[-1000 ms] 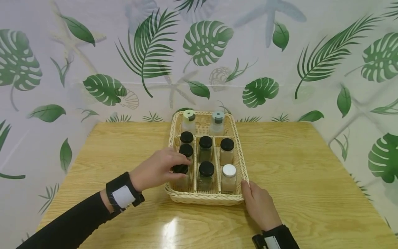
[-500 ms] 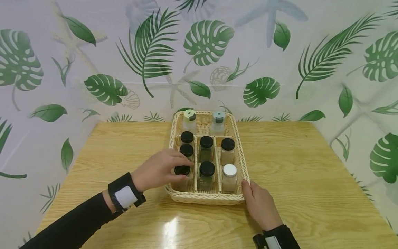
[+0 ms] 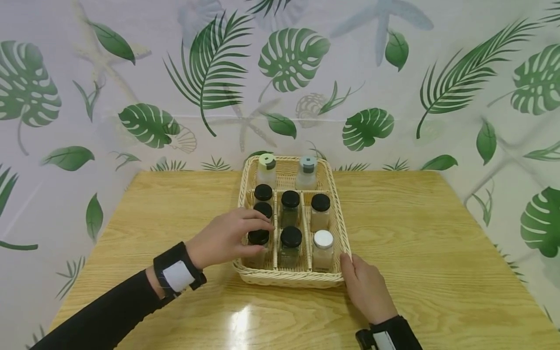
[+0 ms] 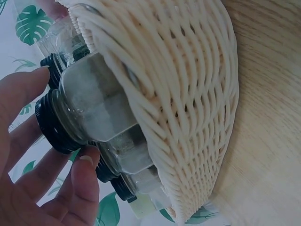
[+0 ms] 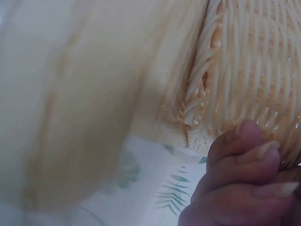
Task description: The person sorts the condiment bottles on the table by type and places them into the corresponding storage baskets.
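A wicker basket (image 3: 290,277) with dividers stands on the wooden table. In its front left compartment is a clear glass jar (image 4: 94,94) with a black lid (image 3: 258,237). My left hand (image 3: 229,236) curves round that lid from the left, thumb on the near side and fingers on the far side. In the left wrist view, thumb and fingers lie on opposite sides of the lid. My right hand (image 3: 367,287) grips the basket at its front right corner; the right wrist view shows its fingers (image 5: 249,162) curled against the woven side.
Several other black-lidded jars (image 3: 290,237) and one white-lidded jar (image 3: 323,250) share the compartments. Two bottles, one with a yellow-green cap (image 3: 266,160) and one with a blue-grey cap (image 3: 308,162), stand at the back. A leaf-patterned cloth (image 3: 306,97) hangs behind the table (image 3: 411,233).
The front left jar has shifted slightly right inside the basket, along with my left hand. More of its lid shows now. My right hand has stayed on the basket corner.
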`<state>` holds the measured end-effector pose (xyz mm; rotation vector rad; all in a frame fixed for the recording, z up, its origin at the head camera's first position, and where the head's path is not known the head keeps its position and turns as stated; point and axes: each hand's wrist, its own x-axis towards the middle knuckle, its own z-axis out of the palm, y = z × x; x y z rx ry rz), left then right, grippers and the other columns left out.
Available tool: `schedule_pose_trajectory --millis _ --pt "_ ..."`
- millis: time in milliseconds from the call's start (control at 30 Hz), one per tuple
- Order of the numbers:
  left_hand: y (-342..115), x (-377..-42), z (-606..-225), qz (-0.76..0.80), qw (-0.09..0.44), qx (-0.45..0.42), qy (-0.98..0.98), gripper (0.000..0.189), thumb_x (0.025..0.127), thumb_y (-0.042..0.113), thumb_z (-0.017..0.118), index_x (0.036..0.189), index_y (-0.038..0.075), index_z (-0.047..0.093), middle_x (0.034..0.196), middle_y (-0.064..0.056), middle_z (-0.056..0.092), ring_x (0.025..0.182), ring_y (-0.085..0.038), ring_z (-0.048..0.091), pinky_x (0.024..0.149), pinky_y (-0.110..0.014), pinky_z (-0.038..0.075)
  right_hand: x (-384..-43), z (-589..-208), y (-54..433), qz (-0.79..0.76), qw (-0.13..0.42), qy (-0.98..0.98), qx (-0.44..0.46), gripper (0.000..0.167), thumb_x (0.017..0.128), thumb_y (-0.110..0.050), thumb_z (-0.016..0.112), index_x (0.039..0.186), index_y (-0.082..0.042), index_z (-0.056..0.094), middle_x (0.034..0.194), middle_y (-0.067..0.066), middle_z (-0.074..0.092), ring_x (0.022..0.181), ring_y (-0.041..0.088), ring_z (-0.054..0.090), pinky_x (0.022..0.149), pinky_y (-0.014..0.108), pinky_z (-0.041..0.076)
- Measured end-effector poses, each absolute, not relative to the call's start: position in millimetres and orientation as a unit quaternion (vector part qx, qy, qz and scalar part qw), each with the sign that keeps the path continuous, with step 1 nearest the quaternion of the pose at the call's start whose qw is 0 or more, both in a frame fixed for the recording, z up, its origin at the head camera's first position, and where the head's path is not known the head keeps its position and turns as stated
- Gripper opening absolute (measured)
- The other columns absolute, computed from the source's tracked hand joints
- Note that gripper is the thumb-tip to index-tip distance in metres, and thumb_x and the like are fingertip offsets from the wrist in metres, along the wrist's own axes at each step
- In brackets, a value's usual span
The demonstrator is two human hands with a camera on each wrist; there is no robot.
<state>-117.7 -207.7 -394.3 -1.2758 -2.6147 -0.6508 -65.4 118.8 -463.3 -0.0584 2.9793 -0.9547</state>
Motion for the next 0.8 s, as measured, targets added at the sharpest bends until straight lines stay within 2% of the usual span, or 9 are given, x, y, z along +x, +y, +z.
schedule_pose_trajectory --millis 200,333,400,533,667,700,767,800 --pt "-214.8 -114.4 -389.0 -0.23 0.09 -0.414 -0.876 0.041 0.087 0.031 0.079 0.124 0.016 0.07 0.12 0.001 0.067 0.106 -0.016 0.063 0.088 -0.034 0.054 -68.3 -464.1 117.0 -0.304 0.014 0.952 -0.02 0.051 0.11 -0.044 0.027 0.076 -0.011 0.049 0.063 0.003 0.041 0.066 0.02 0.048 0.061 0.032 0.038" --pt "-220.7 -112.3 -387.8 -0.227 0.099 -0.4 -0.882 0.04 0.087 0.031 0.079 0.124 0.017 0.07 0.119 0.001 0.067 0.106 -0.016 0.063 0.087 -0.033 0.054 -70.4 -466.2 118.2 -0.304 0.014 0.952 -0.018 0.051 0.109 -0.044 0.028 0.08 -0.01 0.053 0.073 0.01 0.054 0.072 0.023 0.053 0.065 0.036 0.042" --pt "-223.1 -110.7 -388.2 -0.224 0.097 -0.393 -0.886 0.041 0.087 0.033 0.078 0.124 0.017 0.07 0.119 0.001 0.066 0.108 -0.016 0.062 0.088 -0.034 0.053 -70.5 -467.7 120.7 -0.302 0.016 0.953 -0.015 0.051 0.109 -0.043 0.029 0.084 -0.009 0.057 0.081 0.013 0.06 0.079 0.025 0.06 0.069 0.041 0.046" --pt "-228.2 -105.1 -390.5 -0.229 0.104 -0.384 -0.889 0.041 0.088 0.035 0.078 0.124 0.017 0.07 0.121 0.002 0.067 0.112 -0.017 0.062 0.093 -0.036 0.053 -68.6 -468.8 127.7 -0.295 0.029 0.955 -0.006 0.052 0.109 -0.044 0.028 0.091 -0.007 0.06 0.092 0.016 0.064 0.089 0.029 0.065 0.073 0.046 0.049" --pt "-233.6 -97.4 -391.8 -0.243 0.134 -0.384 -0.881 0.04 0.086 0.03 0.08 0.123 0.016 0.071 0.12 0.002 0.068 0.113 -0.017 0.063 0.094 -0.038 0.053 -68.0 -468.4 135.8 -0.289 0.045 0.956 -0.004 0.056 0.108 -0.049 0.025 0.084 -0.008 0.055 0.076 0.012 0.056 0.075 0.026 0.06 0.065 0.039 0.045" --pt "-235.1 -95.4 -392.4 -0.243 0.14 -0.386 -0.879 0.04 0.086 0.03 0.08 0.123 0.016 0.071 0.12 0.002 0.067 0.113 -0.017 0.062 0.094 -0.038 0.053 -67.9 -468.4 138.4 -0.287 0.048 0.957 -0.007 0.057 0.108 -0.05 0.025 0.084 -0.008 0.054 0.076 0.012 0.057 0.076 0.026 0.061 0.065 0.039 0.046" --pt "-237.9 -91.4 -393.3 -0.239 0.148 -0.395 -0.875 0.04 0.086 0.029 0.08 0.123 0.017 0.07 0.121 0.002 0.067 0.112 -0.018 0.061 0.093 -0.037 0.053 -67.3 -467.7 144.8 -0.289 0.064 0.955 -0.016 0.065 0.107 -0.054 0.023 0.095 -0.004 0.063 0.086 0.019 0.065 0.086 0.033 0.066 0.073 0.043 0.051" --pt "-239.4 -89.7 -393.7 -0.234 0.15 -0.402 -0.873 0.04 0.087 0.028 0.079 0.124 0.018 0.07 0.121 0.001 0.067 0.113 -0.018 0.061 0.093 -0.037 0.053 -66.8 -466.9 148.7 -0.29 0.076 0.954 -0.021 0.071 0.107 -0.056 0.021 0.107 0.0 0.066 0.099 0.023 0.068 0.097 0.038 0.067 0.081 0.047 0.053"
